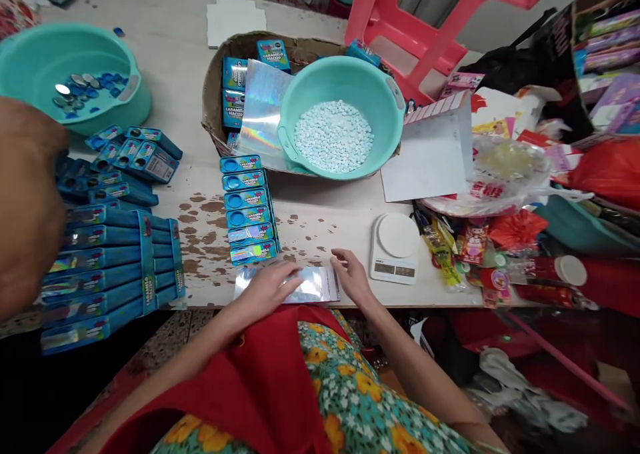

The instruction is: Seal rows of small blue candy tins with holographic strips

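A shiny holographic foil sheet (313, 285) lies at the table's near edge. My left hand (273, 286) rests flat on its left part, fingers stretched out. My right hand (351, 275) lies on its right end, fingers spread and pressing down. Just beyond my left hand stands a stack of blue "Caramelo Macizo" boxes (247, 209). A small white kitchen scale (395, 247) sits right of my right hand.
A teal basin of white candies (334, 136) sits in a cardboard tray (212, 101) with more boxes and foil. Stacked blue boxes (113, 267) fill the left. Another teal basin (35, 67) holds blue caps. Another person's arm (25, 207) intrudes at left. Clutter and wrappers (500, 194) crowd the right.
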Motion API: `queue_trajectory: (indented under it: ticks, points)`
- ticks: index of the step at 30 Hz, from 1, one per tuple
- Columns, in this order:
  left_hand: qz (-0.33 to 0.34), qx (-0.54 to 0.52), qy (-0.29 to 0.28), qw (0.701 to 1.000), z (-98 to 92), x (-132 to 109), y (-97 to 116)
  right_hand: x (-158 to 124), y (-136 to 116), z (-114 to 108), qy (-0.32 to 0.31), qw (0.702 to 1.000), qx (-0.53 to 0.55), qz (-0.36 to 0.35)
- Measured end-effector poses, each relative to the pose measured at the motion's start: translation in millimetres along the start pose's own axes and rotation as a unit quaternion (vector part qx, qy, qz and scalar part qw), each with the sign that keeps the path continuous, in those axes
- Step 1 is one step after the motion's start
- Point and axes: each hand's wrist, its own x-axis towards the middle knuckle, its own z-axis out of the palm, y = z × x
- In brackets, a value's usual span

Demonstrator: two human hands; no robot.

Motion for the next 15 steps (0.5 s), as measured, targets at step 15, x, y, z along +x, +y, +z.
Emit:
queue_trajectory:
  ticks: [15]
  points:
    - [-0.068,0.137,-0.072,0.986,50.5,73.6,-24.7,-46.6,18.0,37.0,-0.054,0.895,-0.367,-0.248]
